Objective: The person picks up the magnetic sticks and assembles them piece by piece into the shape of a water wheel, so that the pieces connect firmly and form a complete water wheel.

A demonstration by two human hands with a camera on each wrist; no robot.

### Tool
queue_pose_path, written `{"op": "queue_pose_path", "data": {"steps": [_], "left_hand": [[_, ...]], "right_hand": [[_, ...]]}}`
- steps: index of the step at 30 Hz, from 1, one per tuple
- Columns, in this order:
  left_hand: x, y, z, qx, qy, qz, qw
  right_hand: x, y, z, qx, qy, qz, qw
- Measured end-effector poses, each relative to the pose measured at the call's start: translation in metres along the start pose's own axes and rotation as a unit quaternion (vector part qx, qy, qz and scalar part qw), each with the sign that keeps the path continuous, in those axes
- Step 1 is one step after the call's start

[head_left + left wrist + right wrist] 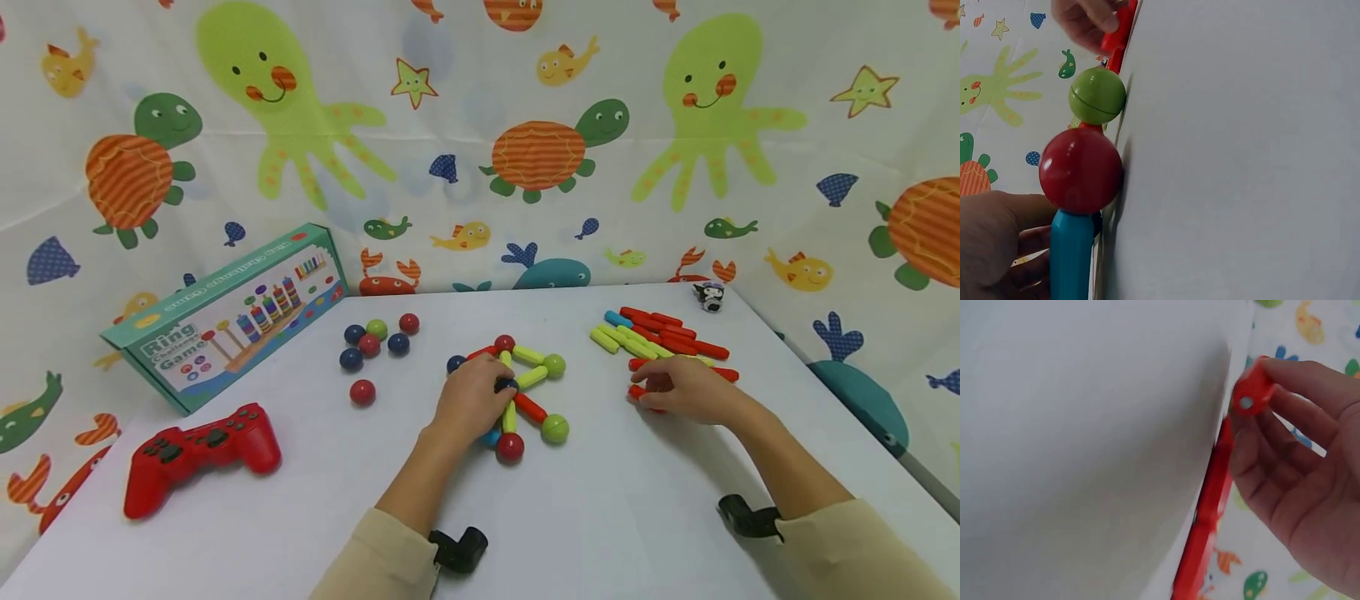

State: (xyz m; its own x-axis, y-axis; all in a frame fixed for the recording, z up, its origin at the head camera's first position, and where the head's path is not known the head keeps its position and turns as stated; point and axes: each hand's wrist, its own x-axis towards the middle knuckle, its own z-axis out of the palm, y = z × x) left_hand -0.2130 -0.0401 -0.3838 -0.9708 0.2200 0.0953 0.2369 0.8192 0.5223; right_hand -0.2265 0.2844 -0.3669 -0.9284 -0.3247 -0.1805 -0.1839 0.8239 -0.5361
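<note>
Furthest left of the left fingers lies the red controller (202, 454), with the box (232, 321) beyond it. Nearer those fingers are loose balls, among them a red one (363, 392).

The left hand (472, 398) reaches over the build, its thumb and fingers pinching the dark blue hub (507, 385). A light hold there seems best: enough to steady the hub, without pushing down and springing the spokes apart. Just right of the left fingertips, two green balls, an upper (554, 365) and a lower (554, 428), stand with no rod between them; a rod brought in there would want lining up level with both.

Further right, the right hand (693, 390) pinches a red rod (1254, 387) between thumb and forefinger, the other fingers bent beneath. Its end, with a pale dot, juts free of the fingertips, a useful hold for joining. Whether it is clear of the table is hard to tell. More rods (678, 333) lie just beyond these fingers, so raising it before moving left should avoid dragging neighbours. Past them stands a small toy (708, 297).
</note>
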Motion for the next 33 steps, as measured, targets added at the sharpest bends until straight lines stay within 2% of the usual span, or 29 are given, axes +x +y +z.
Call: {"op": "queue_pose_path", "data": {"steps": [2,4,9,12,16,20,24,31,33], "left_hand": [[0.0,0.002,0.0,0.003,-0.001,-0.004,1.0],[0.0,0.003,-0.001,0.003,0.001,-0.007,1.0],[-0.002,0.006,-0.001,0.013,0.006,-0.007,0.9999],[-0.005,0.007,-0.001,0.024,0.013,-0.005,0.9996],[-0.007,0.009,-0.001,0.027,0.021,-0.007,0.9994],[-0.007,0.01,0.001,0.027,0.018,-0.009,0.9994],[-0.007,0.012,0.003,0.027,0.016,-0.012,0.9994],[-0.007,0.012,0.002,0.028,0.019,-0.024,0.9991],[-0.007,0.012,0.003,0.029,0.019,-0.023,0.9991]], "right_hand": [[0.006,-0.01,0.006,0.056,0.005,0.009,0.9984],[0.012,-0.02,0.012,0.125,0.003,0.026,0.9919],[0.025,-0.045,0.028,0.268,-0.013,0.084,0.9596],[0.03,-0.056,0.035,0.308,-0.014,0.11,0.9449],[0.037,-0.064,0.041,0.33,-0.015,0.122,0.9359],[0.039,-0.065,0.045,0.328,-0.018,0.126,0.9362],[0.04,-0.066,0.047,0.301,-0.01,0.128,0.9449],[0.042,-0.069,0.051,0.198,0.017,0.063,0.978],[0.042,-0.07,0.052,0.17,0.028,0.051,0.9838]]}}
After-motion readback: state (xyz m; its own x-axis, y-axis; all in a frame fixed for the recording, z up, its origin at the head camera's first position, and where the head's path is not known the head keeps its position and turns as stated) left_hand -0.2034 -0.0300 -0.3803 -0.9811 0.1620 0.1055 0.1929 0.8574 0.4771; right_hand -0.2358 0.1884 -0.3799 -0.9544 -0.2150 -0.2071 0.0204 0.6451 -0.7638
